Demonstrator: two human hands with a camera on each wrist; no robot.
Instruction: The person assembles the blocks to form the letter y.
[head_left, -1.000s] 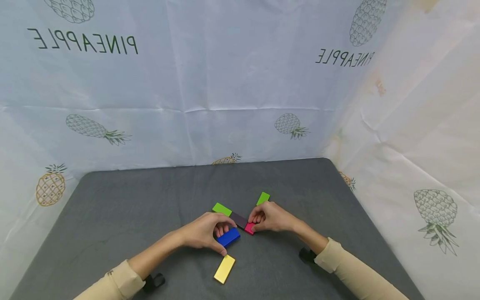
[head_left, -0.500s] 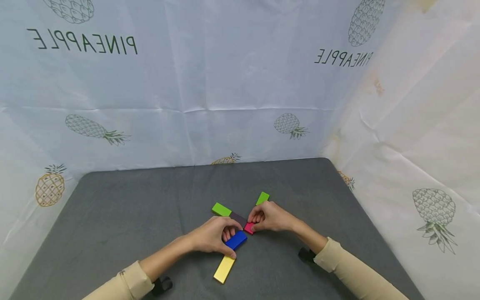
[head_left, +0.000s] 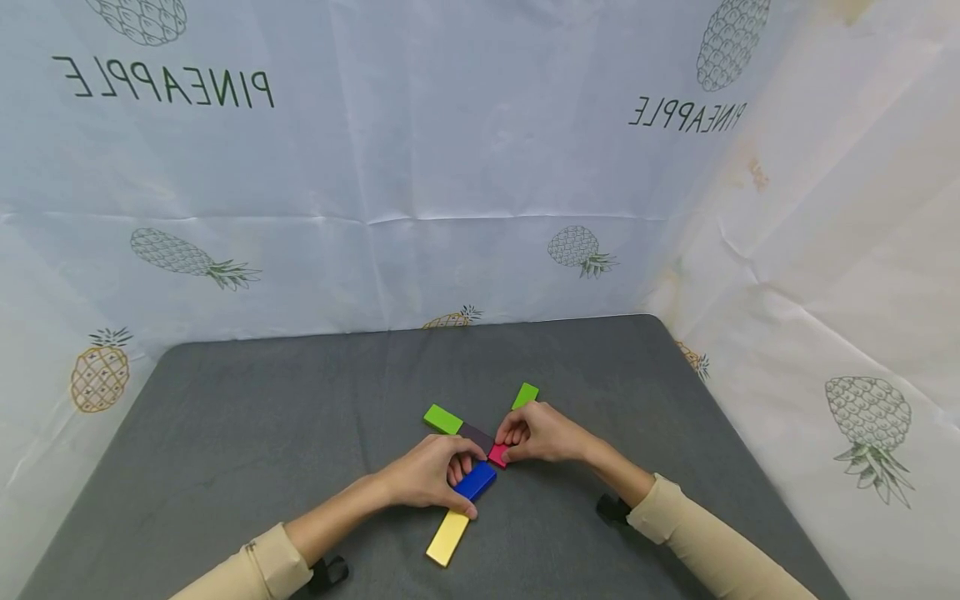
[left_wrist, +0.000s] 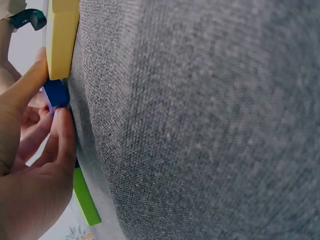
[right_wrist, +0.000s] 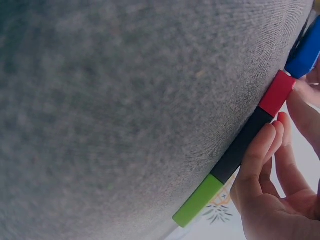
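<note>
A blue block (head_left: 476,481) lies between the thumb and fingers of my left hand (head_left: 427,475), which grips it near both ends. Its near end meets a yellow block (head_left: 448,539), beside my thumb. At its far end is a red block (head_left: 498,455). My right hand (head_left: 551,433) pinches the red block, thumb at its near end. In the right wrist view, a black block (right_wrist: 243,145) and a green block (right_wrist: 197,202) continue in line from the red one, with fingertips beside the black. The left wrist view shows the blue block (left_wrist: 56,93) partly hidden by fingers.
Another row, a green block (head_left: 442,419) and a dark block (head_left: 476,437), slants toward the red block from the far left. A second green block (head_left: 526,395) shows beyond my right hand. All lie on a grey cloth-covered table (head_left: 300,400) before a pineapple-print curtain (head_left: 450,150).
My left hand has moved the blue block right and slightly nearer, up against the yellow block and close to the red one. My right hand has stayed at the red block.
</note>
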